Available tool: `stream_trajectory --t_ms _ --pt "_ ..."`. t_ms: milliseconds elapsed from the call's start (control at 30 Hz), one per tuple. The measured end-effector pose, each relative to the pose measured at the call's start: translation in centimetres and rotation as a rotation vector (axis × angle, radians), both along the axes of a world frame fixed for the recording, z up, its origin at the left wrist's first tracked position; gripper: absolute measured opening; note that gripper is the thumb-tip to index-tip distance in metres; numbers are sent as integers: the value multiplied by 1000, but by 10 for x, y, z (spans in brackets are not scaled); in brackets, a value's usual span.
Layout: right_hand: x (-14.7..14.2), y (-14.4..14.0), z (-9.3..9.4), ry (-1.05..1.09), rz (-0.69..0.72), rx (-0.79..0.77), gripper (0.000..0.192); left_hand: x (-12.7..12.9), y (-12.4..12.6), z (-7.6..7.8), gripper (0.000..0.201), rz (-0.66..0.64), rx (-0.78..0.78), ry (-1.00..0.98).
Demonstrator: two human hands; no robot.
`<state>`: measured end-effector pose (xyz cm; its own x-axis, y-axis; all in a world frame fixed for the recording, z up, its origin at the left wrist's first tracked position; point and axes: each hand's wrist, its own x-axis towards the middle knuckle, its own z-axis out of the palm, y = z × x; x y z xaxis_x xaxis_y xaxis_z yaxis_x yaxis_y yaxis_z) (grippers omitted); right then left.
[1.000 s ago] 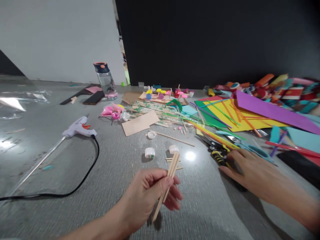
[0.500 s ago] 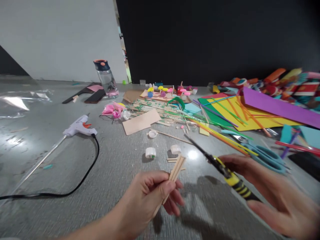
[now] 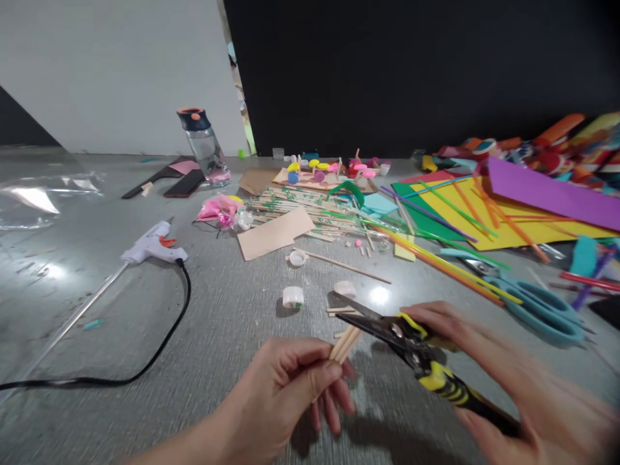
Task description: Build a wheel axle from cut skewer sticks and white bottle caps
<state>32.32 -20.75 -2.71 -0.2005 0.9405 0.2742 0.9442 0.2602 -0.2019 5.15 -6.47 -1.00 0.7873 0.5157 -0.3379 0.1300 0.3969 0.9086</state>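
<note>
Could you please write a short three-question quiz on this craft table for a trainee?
1. True or false: the left hand pinches a bundle of wooden sticks.
2. What does the right hand grip? A) the blue scissors B) the yellow-and-black cutters C) the glue gun
3. Fill in: the glue gun lies on the table to the ____ of both hands.

Key
1. True.
2. B: the yellow-and-black cutters, blades pointing at the stick tips; the blue scissors lie untouched on the table beyond the right hand.
3. Left.
</note>
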Motion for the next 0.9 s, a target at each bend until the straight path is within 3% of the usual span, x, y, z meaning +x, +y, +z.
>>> stream_trajectory --t_ms 133,300,533,900 --pt "-2 7 -3 -95 43 -29 84 1 -4 1 43 -23 -1 20" --pt "1 14 -7 -78 6 42 66 -1 -6 2 43 -10 -18 21" --pt "-1 2 -4 -58 -4 -45 81 -1 -5 5 44 -1 -44 -20" --pt "-18 12 14 -70 -5 5 69 -2 -8 -1 44 -18 27 -19"
